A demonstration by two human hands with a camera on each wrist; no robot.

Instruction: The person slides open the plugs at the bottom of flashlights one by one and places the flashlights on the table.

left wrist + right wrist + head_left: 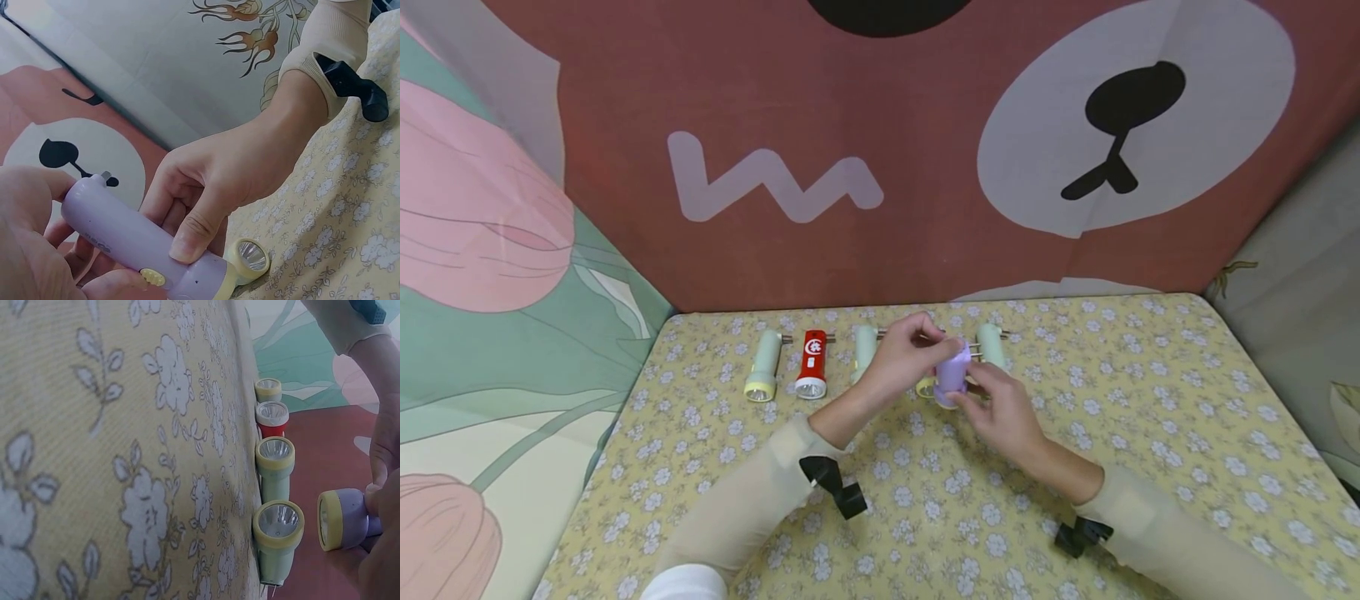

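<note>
A purple flashlight (952,372) with a yellow rim is held up between both hands, over the row of flashlights. My left hand (904,354) holds its tail end; in the left wrist view, the thumb lies beside the yellow switch (152,277) and a finger is at the end with the metal prongs (106,175). My right hand (1009,414) pinches the body near the head, thumb on one side and fingers behind. Seen from the right wrist, the lamp head (340,519) points toward the flowered tablecloth.
Along the back of the flowered table (917,508) several flashlights lie in a row: pale green ones (765,367) (992,345) and a red one (812,363) with a white rim. Prongs stick out of their tails. A bear-printed cloth (925,242) hangs behind.
</note>
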